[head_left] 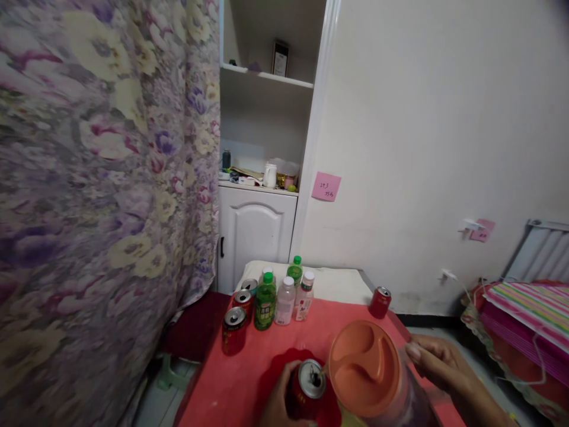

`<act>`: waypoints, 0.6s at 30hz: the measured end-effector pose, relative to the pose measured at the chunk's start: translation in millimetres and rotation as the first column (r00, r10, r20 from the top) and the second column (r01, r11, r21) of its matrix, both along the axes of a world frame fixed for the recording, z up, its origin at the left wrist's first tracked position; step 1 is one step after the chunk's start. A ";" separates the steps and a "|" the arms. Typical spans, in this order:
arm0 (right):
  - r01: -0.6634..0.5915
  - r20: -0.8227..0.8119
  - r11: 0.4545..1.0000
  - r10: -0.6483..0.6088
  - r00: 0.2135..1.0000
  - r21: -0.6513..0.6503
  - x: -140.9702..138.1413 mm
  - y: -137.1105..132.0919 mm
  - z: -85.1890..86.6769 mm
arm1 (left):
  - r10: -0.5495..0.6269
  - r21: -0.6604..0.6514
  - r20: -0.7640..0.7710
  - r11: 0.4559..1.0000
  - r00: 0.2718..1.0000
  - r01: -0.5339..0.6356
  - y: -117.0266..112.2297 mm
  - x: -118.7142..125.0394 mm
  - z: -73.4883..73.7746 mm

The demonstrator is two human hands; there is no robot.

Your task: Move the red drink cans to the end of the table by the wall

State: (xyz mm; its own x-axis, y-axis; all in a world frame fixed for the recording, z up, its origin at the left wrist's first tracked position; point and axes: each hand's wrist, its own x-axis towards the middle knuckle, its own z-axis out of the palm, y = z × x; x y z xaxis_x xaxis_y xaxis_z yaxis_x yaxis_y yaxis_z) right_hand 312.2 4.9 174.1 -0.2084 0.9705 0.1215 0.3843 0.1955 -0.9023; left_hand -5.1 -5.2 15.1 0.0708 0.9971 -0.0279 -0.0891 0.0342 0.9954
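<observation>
My left hand point(281, 398) is wrapped around a red drink can point(307, 396) with an open top, low in the middle of the view. Beside it, a pitcher point(406, 397) with an orange lid point(367, 369) leans toward the can. Its spout is right at the can's opening; whether liquid is flowing is hard to make out. My right hand point(444, 369) is closed at the pitcher's right side, its grip partly hidden. Beneath the can lies a round red dish point(272, 370) on the red tablecloth point(213, 396).
Opened cans point(234, 332) stand at the table's left, beside a green-capped bottle point(265, 303) and white-capped bottles point(285, 302). Another red can point(380, 302) stands at the back right. A floral curtain point(111, 207) hangs at left; a bed point(528, 320) is at right.
</observation>
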 end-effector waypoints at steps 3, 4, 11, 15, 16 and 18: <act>0.012 -0.015 1.000 -0.012 1.000 0.013 -1.5 0.5 1.6 | -0.021 0.033 -0.014 0.999 1.000 0.022 0.7 -0.5 -1.6; 0.010 -0.018 1.000 -0.009 1.000 0.010 -1.9 0.8 1.9 | -0.017 0.028 -0.024 0.999 1.000 0.018 0.6 -0.4 -1.5; 0.016 -0.020 1.000 -0.015 1.000 0.015 -2.5 0.4 2.6 | 0.029 0.040 -0.008 0.999 1.000 -0.029 5.9 0.7 -19.1; 0.012 -0.035 1.000 -0.013 0.999 -0.019 -5.7 -2.6 7.0 | 0.002 0.082 -0.006 0.997 1.000 -0.002 10.6 -1.2 -32.0; 0.018 -0.032 1.000 -0.019 0.999 -0.021 -6.7 -3.4 8.4 | -0.001 0.089 0.001 0.996 1.000 0.001 11.1 -1.8 -33.3; 0.031 -0.022 0.999 -0.032 0.999 -0.012 -8.4 -4.7 11.0 | 0.001 0.103 0.022 0.995 1.000 -0.003 10.9 -2.7 -33.5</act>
